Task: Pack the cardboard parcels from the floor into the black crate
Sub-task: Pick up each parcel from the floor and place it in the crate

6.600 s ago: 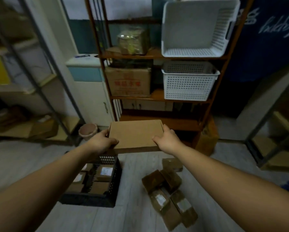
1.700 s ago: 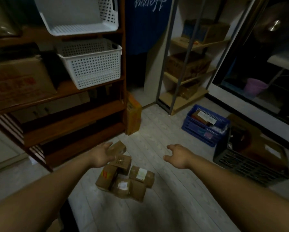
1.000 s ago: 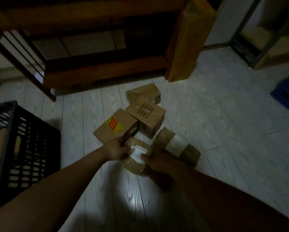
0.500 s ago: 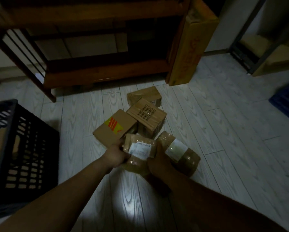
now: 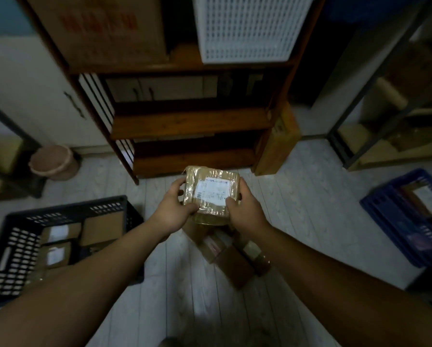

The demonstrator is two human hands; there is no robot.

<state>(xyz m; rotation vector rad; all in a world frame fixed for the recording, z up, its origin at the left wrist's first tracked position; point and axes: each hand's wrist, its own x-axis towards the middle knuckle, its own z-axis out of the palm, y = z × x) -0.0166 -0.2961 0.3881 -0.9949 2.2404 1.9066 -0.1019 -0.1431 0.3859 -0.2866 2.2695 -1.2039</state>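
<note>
I hold a tape-wrapped cardboard parcel [image 5: 211, 191] with a white label up in the air at mid-frame. My left hand [image 5: 173, 212] grips its left side and my right hand [image 5: 245, 211] grips its right side. Below it, partly hidden by my hands and right forearm, a heap of brown parcels [image 5: 228, 256] lies on the pale plank floor. The black crate [image 5: 14, 249] stands on the floor at the lower left, with several labelled parcels inside; my left forearm covers its near corner.
A wooden shelf unit [image 5: 192, 121] stands straight ahead with a white basket [image 5: 247, 28] and a large carton [image 5: 104, 28] on it. A tall box [image 5: 280, 144] leans at its right foot. A blue crate [image 5: 410, 216] sits right, a pink bin [image 5: 54, 162] left.
Both hands took the labelled parcel from the heap and lifted it off the floor. The view rose, so the crate's inside and the shelves now show.
</note>
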